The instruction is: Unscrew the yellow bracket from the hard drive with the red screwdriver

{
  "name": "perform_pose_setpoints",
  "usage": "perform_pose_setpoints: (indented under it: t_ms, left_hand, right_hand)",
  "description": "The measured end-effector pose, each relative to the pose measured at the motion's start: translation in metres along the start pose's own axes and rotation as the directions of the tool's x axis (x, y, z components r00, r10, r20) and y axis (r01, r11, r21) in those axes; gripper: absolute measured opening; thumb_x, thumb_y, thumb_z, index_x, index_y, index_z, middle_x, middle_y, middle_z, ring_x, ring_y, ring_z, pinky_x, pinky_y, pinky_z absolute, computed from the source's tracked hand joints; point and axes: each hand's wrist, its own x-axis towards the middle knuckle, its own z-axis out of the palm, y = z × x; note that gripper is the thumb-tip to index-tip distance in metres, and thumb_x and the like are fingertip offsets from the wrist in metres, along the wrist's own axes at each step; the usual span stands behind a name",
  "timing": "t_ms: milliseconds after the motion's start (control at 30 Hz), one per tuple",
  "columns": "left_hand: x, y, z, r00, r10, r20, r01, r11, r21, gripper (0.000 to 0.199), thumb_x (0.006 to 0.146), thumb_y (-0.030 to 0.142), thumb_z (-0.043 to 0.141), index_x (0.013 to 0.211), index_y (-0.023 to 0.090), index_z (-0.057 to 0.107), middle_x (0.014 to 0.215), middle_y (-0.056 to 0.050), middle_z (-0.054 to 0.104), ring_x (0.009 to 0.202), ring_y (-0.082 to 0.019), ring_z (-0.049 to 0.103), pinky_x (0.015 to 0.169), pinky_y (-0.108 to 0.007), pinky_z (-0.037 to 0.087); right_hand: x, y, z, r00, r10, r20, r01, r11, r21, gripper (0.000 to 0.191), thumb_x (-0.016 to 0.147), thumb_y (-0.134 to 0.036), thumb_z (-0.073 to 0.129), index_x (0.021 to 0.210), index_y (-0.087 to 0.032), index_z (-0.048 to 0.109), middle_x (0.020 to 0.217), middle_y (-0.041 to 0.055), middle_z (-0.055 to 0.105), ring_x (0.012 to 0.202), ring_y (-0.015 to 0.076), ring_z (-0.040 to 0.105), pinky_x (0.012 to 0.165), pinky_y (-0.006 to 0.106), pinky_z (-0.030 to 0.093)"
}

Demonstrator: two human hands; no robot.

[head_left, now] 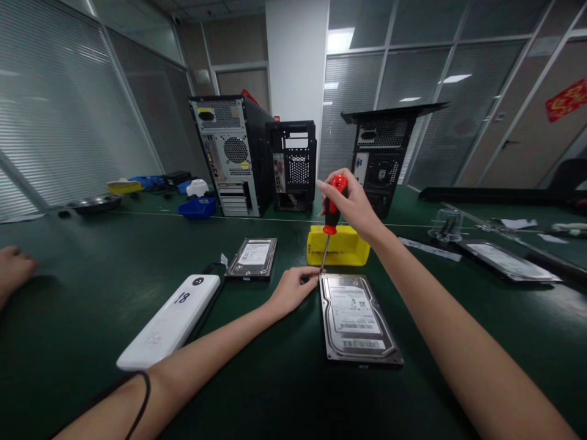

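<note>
A silver hard drive (355, 311) lies label up on the dark green table. My right hand (351, 198) is wrapped round the handle of a red and black screwdriver (332, 211), whose shaft points down to the drive's far left corner. Beside that corner, my left hand (296, 287) rests low with thumb and forefinger pinched together at the screwdriver's tip. Whatever those fingertips hold is too small to make out. A yellow plastic bin (339, 245) stands just behind the drive. Left of it lies a second hard drive (253, 258).
A white power bank (172, 321) with a black cable lies at left. Computer cases (236, 156) stand at the back, near a blue bin (197, 208). Another hard drive (504, 260) and a clear cup (446, 225) are at right. Another person's hand (16, 269) shows at far left.
</note>
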Motion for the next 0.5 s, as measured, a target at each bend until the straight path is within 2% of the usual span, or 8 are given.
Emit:
perform_pose_setpoints:
  t_ms: [100, 167, 233, 367, 500]
  left_hand:
    - [0.001, -0.001, 0.000, 1.000, 0.006, 0.017, -0.006, 1.000, -0.004, 0.030, 0.085, 0.024, 0.052, 0.109, 0.016, 0.069, 0.109, -0.005, 0.071, 0.094, -0.021, 0.066, 0.086, -0.030, 0.049]
    - [0.001, -0.003, 0.000, 1.000, 0.008, 0.020, -0.008, 1.000, -0.006, 0.031, 0.085, 0.022, 0.051, 0.110, 0.016, 0.068, 0.109, -0.005, 0.070, 0.094, -0.021, 0.066, 0.087, -0.030, 0.049]
    - [0.002, -0.004, 0.001, 1.000, 0.007, 0.020, -0.007, 1.000, -0.007, 0.032, 0.084, 0.020, 0.051, 0.111, 0.015, 0.068, 0.110, -0.005, 0.070, 0.096, -0.021, 0.066, 0.088, -0.030, 0.049]
    - [0.002, -0.005, 0.001, 1.000, 0.006, 0.021, -0.006, 1.000, -0.004, 0.032, 0.084, 0.018, 0.051, 0.112, 0.015, 0.067, 0.111, -0.006, 0.070, 0.099, -0.020, 0.065, 0.089, -0.029, 0.049]
    - [0.001, -0.002, -0.001, 1.000, 0.004, 0.022, -0.004, 1.000, 0.008, 0.032, 0.084, 0.017, 0.052, 0.112, 0.014, 0.067, 0.111, -0.006, 0.070, 0.098, -0.020, 0.065, 0.088, -0.029, 0.048]
  right_hand:
    - [0.000, 0.003, -0.002, 0.999, 0.031, 0.009, -0.031, 0.999, -0.024, 0.012, 0.088, -0.034, 0.045, 0.095, -0.024, 0.045, 0.071, -0.0031, 0.047, 0.059, 0.0107, 0.052, 0.052, 0.025, 0.050]
    - [0.000, 0.003, -0.003, 1.000, 0.021, 0.015, -0.020, 0.997, -0.068, 0.014, 0.089, -0.032, 0.044, 0.098, -0.023, 0.047, 0.074, -0.0021, 0.047, 0.063, 0.0108, 0.052, 0.055, 0.025, 0.050]
    - [0.000, 0.001, -0.004, 1.000, 0.002, 0.016, 0.000, 0.997, -0.076, 0.017, 0.085, -0.036, 0.051, 0.095, -0.021, 0.048, 0.075, -0.0023, 0.047, 0.062, 0.0104, 0.053, 0.057, 0.026, 0.051]
    - [-0.002, -0.007, -0.002, 1.000, 0.017, -0.003, -0.017, 0.999, 0.029, 0.036, 0.069, -0.037, 0.072, 0.084, -0.022, 0.042, 0.074, -0.0042, 0.054, 0.061, 0.0106, 0.059, 0.061, 0.027, 0.054]
    - [-0.004, -0.013, 0.001, 0.999, 0.026, 0.026, -0.028, 0.996, 0.085, 0.038, 0.068, -0.031, 0.073, 0.083, -0.022, 0.040, 0.064, -0.0077, 0.052, 0.052, 0.0088, 0.056, 0.056, 0.026, 0.054]
